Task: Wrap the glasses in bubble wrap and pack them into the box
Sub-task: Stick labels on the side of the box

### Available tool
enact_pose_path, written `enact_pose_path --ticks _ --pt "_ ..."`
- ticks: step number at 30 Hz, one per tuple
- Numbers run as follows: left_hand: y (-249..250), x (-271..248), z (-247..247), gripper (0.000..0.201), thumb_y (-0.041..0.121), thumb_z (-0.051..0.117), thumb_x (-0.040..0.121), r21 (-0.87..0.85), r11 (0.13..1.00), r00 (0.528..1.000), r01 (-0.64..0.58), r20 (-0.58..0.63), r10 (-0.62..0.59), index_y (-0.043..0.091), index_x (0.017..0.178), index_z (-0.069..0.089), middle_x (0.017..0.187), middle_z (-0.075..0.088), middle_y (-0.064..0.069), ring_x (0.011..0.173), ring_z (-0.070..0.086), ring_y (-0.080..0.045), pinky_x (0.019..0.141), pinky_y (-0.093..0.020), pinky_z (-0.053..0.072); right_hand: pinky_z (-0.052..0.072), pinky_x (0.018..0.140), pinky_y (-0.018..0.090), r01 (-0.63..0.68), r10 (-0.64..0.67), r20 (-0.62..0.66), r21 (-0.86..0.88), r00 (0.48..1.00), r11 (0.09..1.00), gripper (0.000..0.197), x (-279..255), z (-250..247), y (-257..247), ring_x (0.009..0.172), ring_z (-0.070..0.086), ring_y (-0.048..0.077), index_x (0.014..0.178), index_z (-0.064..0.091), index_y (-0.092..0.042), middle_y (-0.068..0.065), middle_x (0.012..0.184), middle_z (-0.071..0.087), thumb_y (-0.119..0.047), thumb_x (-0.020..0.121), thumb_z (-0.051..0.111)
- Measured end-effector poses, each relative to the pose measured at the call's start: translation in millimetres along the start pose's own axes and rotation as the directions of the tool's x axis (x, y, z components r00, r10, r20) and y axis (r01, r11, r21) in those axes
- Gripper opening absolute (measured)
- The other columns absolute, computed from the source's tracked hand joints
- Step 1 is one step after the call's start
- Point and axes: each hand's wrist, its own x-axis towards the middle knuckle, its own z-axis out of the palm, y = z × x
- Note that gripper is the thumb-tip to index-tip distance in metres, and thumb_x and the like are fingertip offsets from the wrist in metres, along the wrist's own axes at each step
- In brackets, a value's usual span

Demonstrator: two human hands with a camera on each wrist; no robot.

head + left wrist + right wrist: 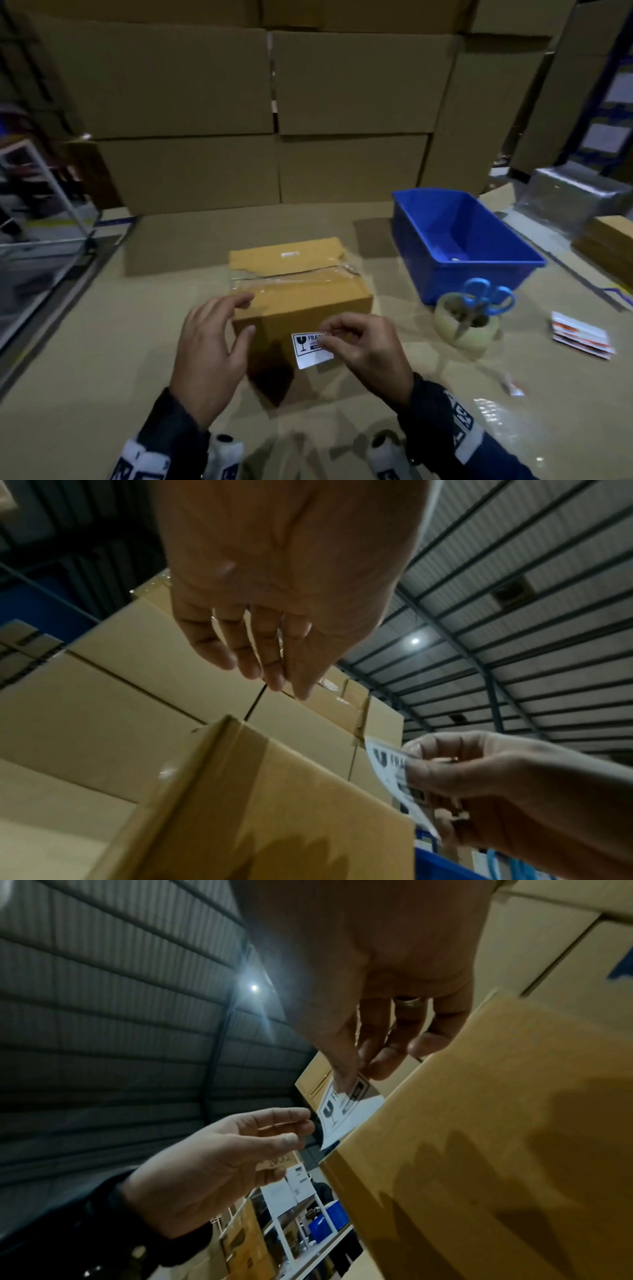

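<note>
1. Two hands at work over one small cardboard box (301, 301) on the cardboard-covered surface (102, 359).
2. Right hand (368, 349): grip narrow, thumb and fingertips pinching a white fragile label (310, 349) by its right part, label hanging against the near side of the box; whether already stuck cannot be told.
3. Left hand (212, 349): grip wide and holding nothing, fingers spread and relaxed, just left of the label, close at the near left corner of the box; contact with the cardboard cannot be told.
4. Box between and just beyond both grips, flaps closed, clear tape (294, 277) across the top seam; glasses and bubble wrap not visible.
5. Right of the right grip, near: tape roll (467, 329) with blue-handled scissors (486, 301) standing in its core.
6. Beyond that roll: blue plastic bin (459, 240).
7. Further right: small stack of printed cards (582, 335).
8. Beyond both grips, well apart: wall of large stacked cartons (274, 102).
</note>
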Motion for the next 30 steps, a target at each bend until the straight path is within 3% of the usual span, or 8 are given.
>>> enact_pose_path --ticks 4,8,12,16,21,24,28,30 --pt "-45.3 -1.7 -4.9 0.061 0.002 0.077 0.076 0.113 0.991 0.991 -0.077 0.114 0.064 0.014 0.131 0.056 0.133 0.055 -0.002 0.126 0.045 -0.021 0.108 -0.022 0.026 0.042 0.064 0.009 0.033 -0.031 0.044 -0.036 0.999 0.999 0.011 12.9 37.3 -9.8 0.074 0.065 0.003 0.074 0.075 -0.022 -0.013 0.074 0.072 -0.012 0.079 0.076" --pt "-64.9 0.7 -0.1 0.069 0.009 0.074 0.082 0.073 0.980 0.955 -0.185 0.247 0.162 0.014 0.144 0.044 0.151 0.039 0.004 0.144 0.021 -0.008 0.117 -0.017 0.010 0.042 0.069 0.007 0.065 -0.058 0.057 -0.134 0.997 0.989 0.014 22.4 56.0 -13.2 0.081 0.061 0.004 0.073 0.072 -0.027 -0.013 0.081 0.066 -0.016 0.076 0.079" --pt "-73.6 5.5 6.0 0.075 0.019 0.069 0.088 0.082 0.983 0.933 -0.162 0.338 0.126 0.020 0.151 0.030 0.159 0.024 0.010 0.148 0.006 -0.004 0.121 -0.027 0.012 0.044 0.067 0.012 0.062 -0.059 0.018 -0.182 0.998 0.981 0.020 26.6 69.9 -8.1 0.075 0.060 0.008 0.070 0.070 -0.031 -0.013 0.077 0.066 -0.015 0.076 0.079" --pt "-80.6 7.2 8.3 0.085 0.018 0.075 0.082 0.006 0.989 0.916 -0.148 0.378 0.135 0.023 0.152 0.027 0.159 0.022 0.010 0.146 0.019 -0.005 0.120 -0.030 0.023 0.040 0.067 0.009 0.084 -0.090 -0.009 -0.287 0.996 0.954 0.018 32.5 77.9 0.2 0.073 0.056 0.002 0.071 0.070 -0.032 -0.023 0.069 0.065 -0.019 0.078 0.078" --pt "-87.2 5.6 9.1 0.099 0.029 0.085 0.071 -0.098 0.989 0.912 -0.108 0.387 0.137 0.028 0.151 0.027 0.156 0.020 0.019 0.139 0.024 0.003 0.114 -0.020 0.024 0.047 0.070 0.027 0.102 -0.134 -0.080 -0.317 0.988 0.943 0.010 28.8 88.5 8.7 0.073 0.054 0.002 0.073 0.072 -0.028 -0.025 0.071 0.065 -0.022 0.077 0.079" --pt "-88.3 6.0 11.3 0.094 0.034 0.085 0.071 -0.090 0.989 0.926 -0.121 0.350 0.145 0.028 0.148 0.032 0.153 0.026 0.018 0.136 0.028 0.004 0.112 -0.018 0.026 0.049 0.064 0.032 0.148 -0.191 -0.112 -0.311 0.975 0.939 0.008 28.9 92.0 14.3 0.072 0.054 0.002 0.076 0.073 -0.028 -0.028 0.072 0.063 -0.025 0.076 0.079" --pt "-89.0 7.3 13.8 0.089 0.031 0.084 0.071 -0.091 0.988 0.936 -0.126 0.318 0.149 0.028 0.146 0.036 0.149 0.030 0.019 0.131 0.029 0.009 0.104 -0.003 0.019 0.050 0.069 0.045 0.175 -0.222 -0.133 -0.297 0.966 0.939 0.013 30.6 94.3 21.2 0.073 0.055 0.002 0.083 0.070 -0.032 -0.038 0.071 0.056 -0.044 0.077 0.067" --pt "-89.3 7.8 14.4 0.087 0.031 0.084 0.071 -0.099 0.987 0.940 -0.125 0.307 0.150 0.027 0.145 0.038 0.148 0.032 0.018 0.130 0.031 0.008 0.104 -0.005 0.021 0.050 0.069 0.046 0.181 -0.230 -0.140 -0.300 0.963 0.937 0.015 31.2 95.7 23.0 0.073 0.056 0.004 0.085 0.068 -0.033 -0.036 0.071 0.058 -0.046 0.077 0.065"
